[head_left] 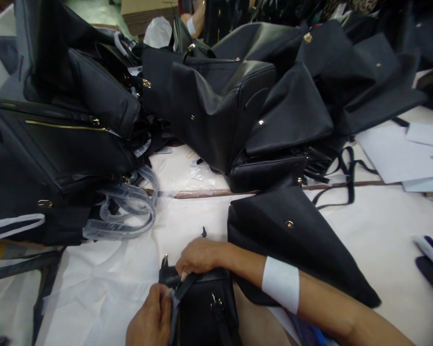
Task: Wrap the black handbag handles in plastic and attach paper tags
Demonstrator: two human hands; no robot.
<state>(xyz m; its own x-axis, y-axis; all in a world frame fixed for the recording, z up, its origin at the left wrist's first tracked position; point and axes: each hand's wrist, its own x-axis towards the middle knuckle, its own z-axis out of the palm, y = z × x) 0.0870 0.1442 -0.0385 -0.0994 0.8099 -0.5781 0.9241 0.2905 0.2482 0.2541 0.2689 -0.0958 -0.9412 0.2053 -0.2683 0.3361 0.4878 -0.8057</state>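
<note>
A black bag (205,298) with a metal buckle lies at the bottom middle of the head view. My right hand (200,257) reaches across from the right and closes on a black strap (185,286) at the bag's top edge; a white band circles that forearm. Beside the bag's left edge, my left hand (151,315) is closed on the strap's lower part, where some greyish wrapping shows. Its fingertips are partly hidden. Just behind my right arm rests a black bag flap (285,230) with a round metal snap.
Many black bags (216,105) are heaped across the back of the white-covered table (130,278). Plastic-wrapped handles (130,211) lie at left, near a bag with a gold zip (68,126). White paper sheets (400,149) lie at right. Another person's arm (195,21) shows at the top.
</note>
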